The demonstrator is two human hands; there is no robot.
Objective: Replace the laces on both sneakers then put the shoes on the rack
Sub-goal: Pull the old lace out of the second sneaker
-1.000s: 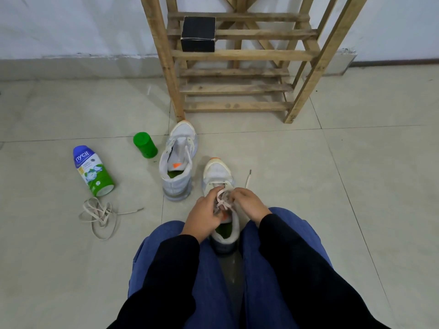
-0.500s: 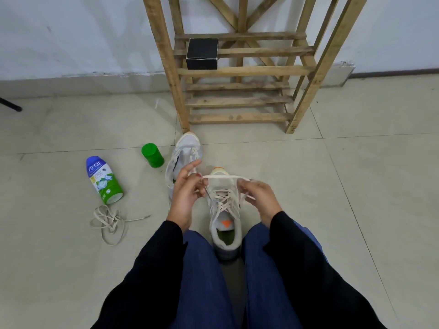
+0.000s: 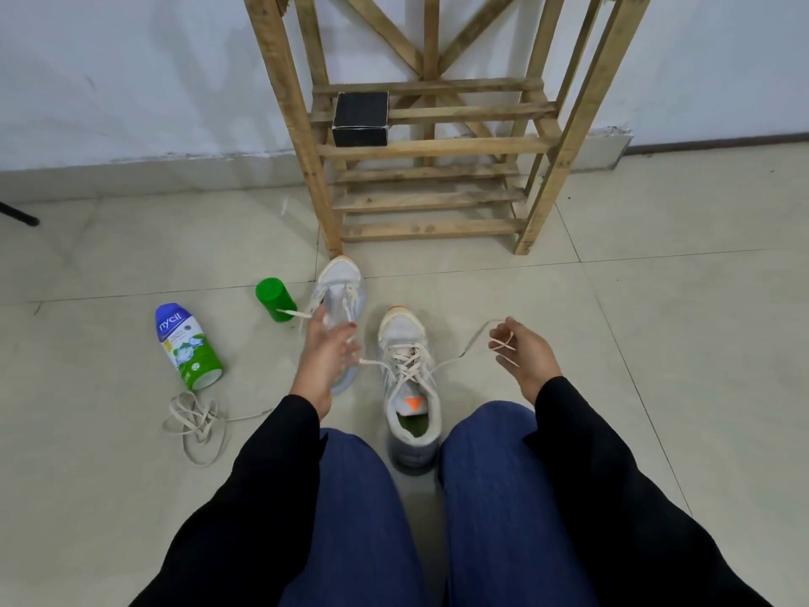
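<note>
A white sneaker (image 3: pixel 407 343) with an orange tongue mark stands between my knees, toe pointing away, its beige lace (image 3: pixel 405 365) crossed through the eyelets. My left hand (image 3: pixel 326 357) is left of it and holds the left lace end, whose tip sticks out past my fingers. My right hand (image 3: pixel 521 352) is to the right, with the right lace end looped over its fingers. The second white sneaker (image 3: pixel 339 286) stands further away, partly hidden by my left hand. The wooden rack (image 3: pixel 429 146) stands against the wall ahead.
A black box (image 3: pixel 360 118) sits on a rack shelf. On the tiled floor to the left are a green cap (image 3: pixel 273 300), a lying blue-and-green bottle (image 3: pixel 186 343) and a loose beige lace (image 3: pixel 197 422). A dark rod end (image 3: pixel 19 214) shows at far left.
My hands have moved apart from over the shoe, drawing the two lace ends out to the left and right. The view has tilted up toward the rack.
</note>
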